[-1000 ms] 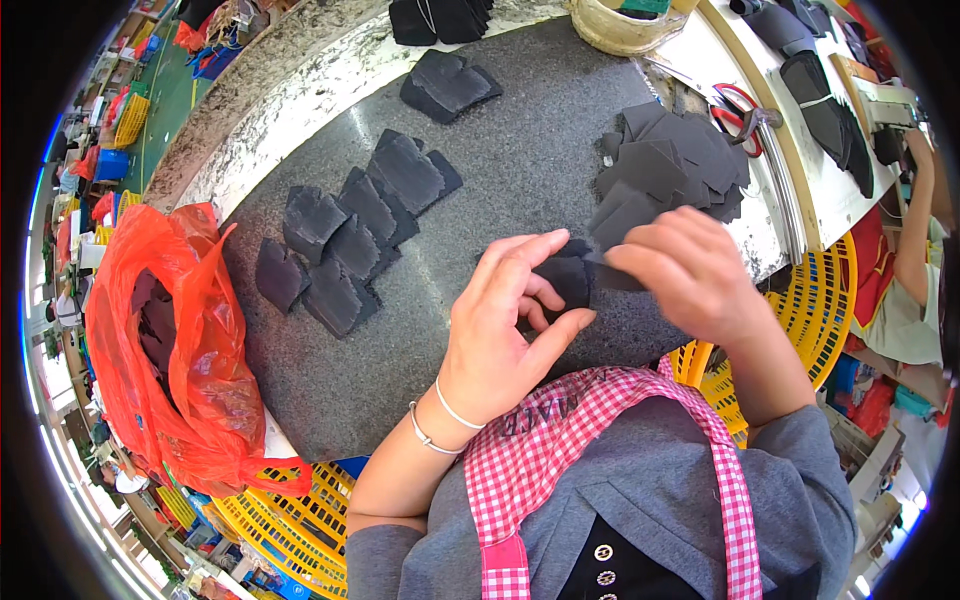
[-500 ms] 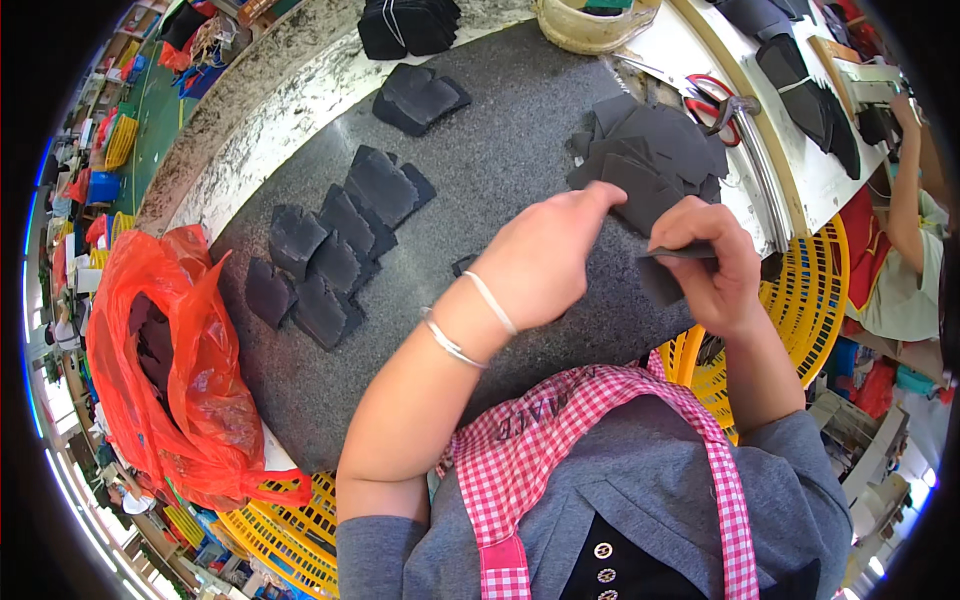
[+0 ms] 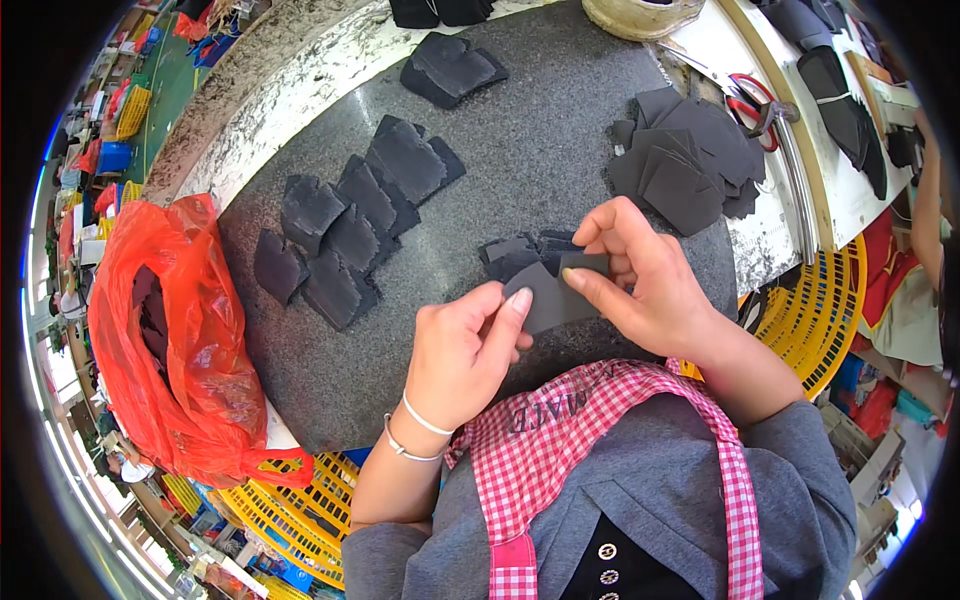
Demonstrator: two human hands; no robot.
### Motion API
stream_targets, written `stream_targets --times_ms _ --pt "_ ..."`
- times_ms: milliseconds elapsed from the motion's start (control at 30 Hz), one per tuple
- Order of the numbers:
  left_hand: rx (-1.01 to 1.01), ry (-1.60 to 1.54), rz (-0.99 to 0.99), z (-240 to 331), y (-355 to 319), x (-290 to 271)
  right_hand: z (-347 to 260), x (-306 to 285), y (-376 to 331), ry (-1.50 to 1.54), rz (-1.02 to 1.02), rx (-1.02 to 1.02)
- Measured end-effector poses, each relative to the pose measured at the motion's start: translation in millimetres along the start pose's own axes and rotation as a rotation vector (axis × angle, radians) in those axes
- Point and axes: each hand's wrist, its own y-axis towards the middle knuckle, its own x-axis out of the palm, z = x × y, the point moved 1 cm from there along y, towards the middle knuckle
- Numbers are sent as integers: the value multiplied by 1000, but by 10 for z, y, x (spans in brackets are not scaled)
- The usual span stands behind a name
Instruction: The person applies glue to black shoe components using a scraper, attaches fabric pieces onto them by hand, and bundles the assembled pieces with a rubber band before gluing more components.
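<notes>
Hands on dark fabric piece

Fabric piece, dark grey, sits at picture centre above the stone surface. Left hand pinches its 9 o'clock edge; right hand fingers grip its 1 o'clock corner. Small stack lies just behind; fanned row at 10 o'clock; orange bag at 9.

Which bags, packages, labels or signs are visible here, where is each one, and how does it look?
Orange plastic bag: left of the grey stone table, crumpled, open, dark pieces inside.
Yellow plastic baskets: at the table's lower right and lower left, round, slotted.
Printed letters on the pink checked apron: below the hands, small and dark.
No screens or separate signs are clear enough to tell.
</notes>
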Motion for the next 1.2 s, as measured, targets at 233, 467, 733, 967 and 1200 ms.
stream_targets --times_ms 233,467,733,967,1200 --pt "132 292 116 -238 144 114 67 102 86 -135 53 -9" --pt "129 353 164 -219 196 146 119 156 120 -235 77 -116" --pt "345 522 489 -193 256 -773 43 -188 -95 -559 306 -149" --pt "315 931 482 -828 38 -1579 284 -608 -114 -863 679 -286" --pt "162 837 494 -497 -66 -1144 292 -583 -108 -939 682 -288"
